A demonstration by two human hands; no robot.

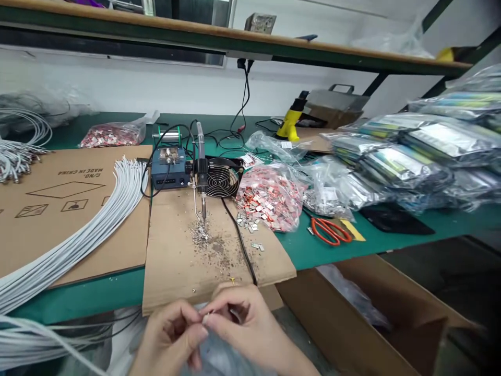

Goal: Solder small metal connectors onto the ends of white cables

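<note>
At the front edge of the worktable, my left hand [174, 331] and my right hand [245, 318] meet fingertip to fingertip. Both are closed in a pinch around a tiny whitish piece [206, 316], mostly hidden by the fingers and too small to name. Just beyond them lies a cardboard sheet [176, 266] strewn with solder debris [201, 233]. Above that debris a soldering iron [201, 172] is held tip down in a stand. Several small metal connectors [248, 222] lie loose to the right of it.
A bundle of white cables [90, 222] spreads across the left. Behind are a blue soldering station [169, 169], a fan [222, 178] and a solder spool [168, 136]. To the right are a bag of red-and-white parts [270, 196], orange-handled scissors [332, 231] and an open carton [332, 313].
</note>
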